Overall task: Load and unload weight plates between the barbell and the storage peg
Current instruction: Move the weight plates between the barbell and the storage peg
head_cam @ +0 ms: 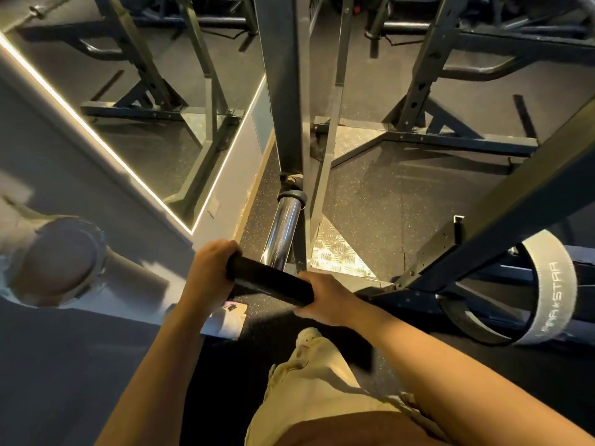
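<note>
A black weight plate [269, 280] is seen edge-on at the near end of the chrome barbell sleeve [283, 230]. My left hand [209, 263] grips the plate's left rim with fingers curled over the top. My right hand [322, 299] grips its right rim. The sleeve runs away from me to a dark collar [292, 196] at the rack upright [283, 91]. Whether the plate's hole is on the sleeve is hidden by the plate itself.
A mirror [128, 107] with a lit edge leans along the left wall. A slanted rack beam [502, 214] crosses on the right, with a grey lifting belt [547, 284] hanging from it. Speckled rubber floor [386, 204] lies below. My beige shorts [315, 391] show at the bottom.
</note>
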The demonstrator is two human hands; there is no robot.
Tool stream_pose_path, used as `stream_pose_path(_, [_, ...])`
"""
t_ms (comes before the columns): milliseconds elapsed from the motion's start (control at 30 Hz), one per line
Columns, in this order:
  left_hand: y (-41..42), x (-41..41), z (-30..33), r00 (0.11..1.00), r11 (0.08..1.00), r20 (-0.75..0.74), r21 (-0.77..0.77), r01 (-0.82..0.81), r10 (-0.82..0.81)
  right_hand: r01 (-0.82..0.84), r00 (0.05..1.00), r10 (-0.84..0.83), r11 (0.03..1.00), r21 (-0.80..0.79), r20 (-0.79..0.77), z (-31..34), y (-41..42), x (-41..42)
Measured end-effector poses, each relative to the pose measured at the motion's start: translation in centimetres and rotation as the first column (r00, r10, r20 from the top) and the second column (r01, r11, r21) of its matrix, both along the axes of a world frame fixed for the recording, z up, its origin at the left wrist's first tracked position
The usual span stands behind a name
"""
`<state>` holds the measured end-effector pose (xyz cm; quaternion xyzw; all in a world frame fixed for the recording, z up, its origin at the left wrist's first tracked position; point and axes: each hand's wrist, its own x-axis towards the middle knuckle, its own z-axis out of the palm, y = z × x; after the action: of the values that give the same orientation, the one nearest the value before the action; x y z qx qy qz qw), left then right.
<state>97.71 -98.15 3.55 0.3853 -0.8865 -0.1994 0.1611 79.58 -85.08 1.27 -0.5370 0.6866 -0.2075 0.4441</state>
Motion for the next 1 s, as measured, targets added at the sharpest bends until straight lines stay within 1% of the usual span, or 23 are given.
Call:
stream_pose_path(33, [0.0,0.2,0.1,0.999,1.0,0.039,-0.011,0.027,-0.026,-0.002,1.0,0.002,1.0,0.011,0.006,-0.2,0.2,0.3])
stream_pose_path(67, [0.0,0.7,-0.1,0.997,0.999,0.072,0.013,0.032,-0.032,-0.008,1.0,0.008,1.0,0.021,0.006,-0.4,0.4,0.7])
stream_pose_path(133, [0.7,2.0,-1.1,0.992,0.988,0.121,0.151,-0.04,0.022,-0.046,0.999,0.046,0.998,0.041,-0.002,-0.7,0.7,1.7])
stream_pose_path(200, [2.5,3.5,-3.4,0.985,0.947,0.133,0.287,-0.142,0.107,-0.083,0.996,0.086,0.993,0.089,-0.032,-1.6,1.3,2.3])
stream_pose_path(267, [5.2,4.0,-5.9,0.981,0.902,0.125,0.39,-0.185,0.147,-0.112,0.992,0.122,0.977,0.182,-0.043,-2.7,2.5,2.4])
stream_pose_path(367, [8.9,2.8,-8.8,0.985,0.866,0.152,0.479,-0.144,0.08,-0.114,0.991,0.129,0.936,0.333,-0.022,-3.3,5.6,0.8])
stream_pose_path(467, [11.5,0.6,-10.0,0.983,0.872,0.175,0.488,-0.043,-0.049,-0.059,0.996,0.079,0.925,0.374,-0.037,-3.7,9.6,-1.3])
stream_pose_path(533, [13.3,-1.5,-10.7,0.955,0.881,0.255,0.473,0.013,-0.151,-0.018,0.996,0.052,0.915,0.403,-0.075,-4.6,13.1,-2.4])
stream_pose_path(567, [14.0,-2.3,-11.0,0.927,0.886,0.317,0.463,0.034,-0.201,-0.01,0.995,0.048,0.911,0.413,-0.083,-5.1,14.4,-2.7])
stream_pose_path(633, [16.6,-4.0,-11.2,0.843,0.884,0.411,0.443,0.148,-0.347,0.021,0.994,0.025,0.902,0.431,-0.102,-6.0,18.3,-3.1])
stream_pose_path(667, [18.2,-5.0,-10.9,0.802,0.865,0.423,0.453,0.217,-0.423,0.045,0.994,0.001,0.898,0.437,-0.106,-6.2,20.7,-3.2])
stream_pose_path(767, [22.4,-7.1,-11.0,0.709,0.805,0.43,0.486,0.34,-0.559,0.132,0.989,-0.081,0.875,0.466,-0.127,-6.5,26.3,-3.7])
stream_pose_path(867, [27.5,-10.8,-11.1,0.599,0.734,0.437,0.508,0.451,-0.671,0.267,0.961,-0.264,0.811,0.521,-0.081,-6.1,33.6,-4.9])
stream_pose_path(933, [31.3,-13.6,-11.2,0.488,0.663,0.448,0.515,0.544,-0.749,0.364,0.9,-0.437,0.741,0.564,-0.007,-5.8,38.8,-5.4])
stream_pose_path(1000, [36.1,-16.9,-10.8,0.365,0.57,0.448,0.52,0.637,-0.816,0.456,0.823,-0.567,0.672,0.584,0.01,-5.1,44.9,-5.6])
